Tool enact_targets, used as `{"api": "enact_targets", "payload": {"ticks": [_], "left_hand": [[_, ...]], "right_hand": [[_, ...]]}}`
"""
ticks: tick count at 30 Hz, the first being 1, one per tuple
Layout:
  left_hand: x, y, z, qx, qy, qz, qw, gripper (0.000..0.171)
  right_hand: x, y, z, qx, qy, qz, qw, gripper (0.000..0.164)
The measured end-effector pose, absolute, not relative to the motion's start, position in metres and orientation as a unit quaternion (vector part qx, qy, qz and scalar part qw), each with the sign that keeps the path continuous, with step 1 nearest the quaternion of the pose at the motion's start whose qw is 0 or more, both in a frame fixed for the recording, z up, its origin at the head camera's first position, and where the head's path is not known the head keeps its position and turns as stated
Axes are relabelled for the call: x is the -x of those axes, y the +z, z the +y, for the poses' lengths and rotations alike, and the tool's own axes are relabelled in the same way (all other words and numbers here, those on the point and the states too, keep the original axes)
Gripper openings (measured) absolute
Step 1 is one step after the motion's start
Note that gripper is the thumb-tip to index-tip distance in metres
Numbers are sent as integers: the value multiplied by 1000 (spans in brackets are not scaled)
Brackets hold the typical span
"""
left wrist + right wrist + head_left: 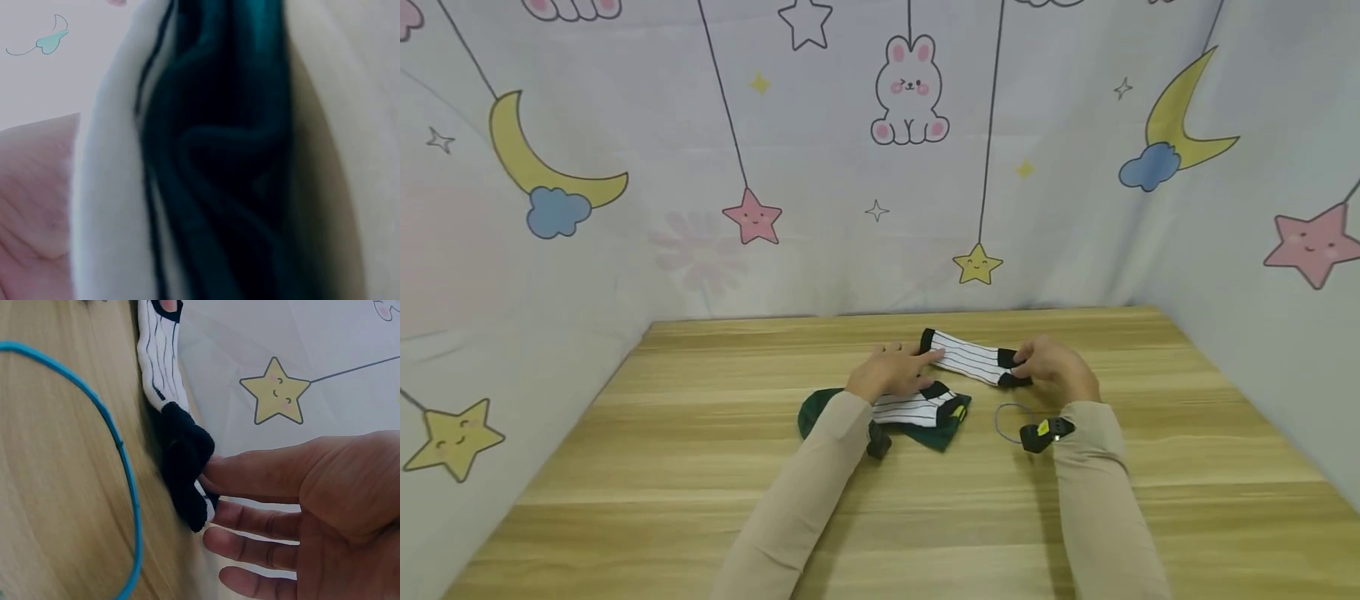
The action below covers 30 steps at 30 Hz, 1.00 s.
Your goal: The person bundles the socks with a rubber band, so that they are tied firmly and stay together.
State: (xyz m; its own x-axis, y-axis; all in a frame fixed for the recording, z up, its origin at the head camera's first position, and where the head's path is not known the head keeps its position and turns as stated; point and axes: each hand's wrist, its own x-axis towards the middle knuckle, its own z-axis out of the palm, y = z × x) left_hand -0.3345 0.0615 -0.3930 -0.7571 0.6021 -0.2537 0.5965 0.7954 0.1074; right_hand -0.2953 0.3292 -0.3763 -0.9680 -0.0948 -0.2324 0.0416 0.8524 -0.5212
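Observation:
A white sock (970, 358) with thin black stripes and black ends stretches across the far part of the table. My right hand (1056, 367) pinches its black end at the right; in the right wrist view the thumb (250, 475) presses there against the fingers. At its other end, the extended index finger of my left hand (891, 372) rests on the fabric. Below that hand lies a second striped sock (906, 412), black at heel and toe, on top of a dark green cloth (936, 437). White fabric and green folds (219, 156) fill the left wrist view, partly hiding the palm.
A thin blue loop of cord (122, 450) hangs by the right wrist, beside a small black device (1037, 436). The wooden table (700, 500) ends at a printed curtain (820, 275) behind and at both sides.

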Motion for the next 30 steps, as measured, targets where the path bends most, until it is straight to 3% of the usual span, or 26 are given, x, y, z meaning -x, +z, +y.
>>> {"api": "enact_targets", "payload": {"ticks": [7,15,24,30], "left_hand": [[337,-393,60,-314,19,939,138,60],[340,-393,59,-312,28,940,138,58],[342,-392,58,-314,35,942,111,49],[342,-389,54,-310,53,945,87,34]], "right_hand": [[299,-377,326,13,-269,957,110,31],[300,-386,320,-30,-321,941,100,13],[302,-390,317,-33,-317,943,97,32],[301,-386,316,-8,-323,939,118,23]]}}
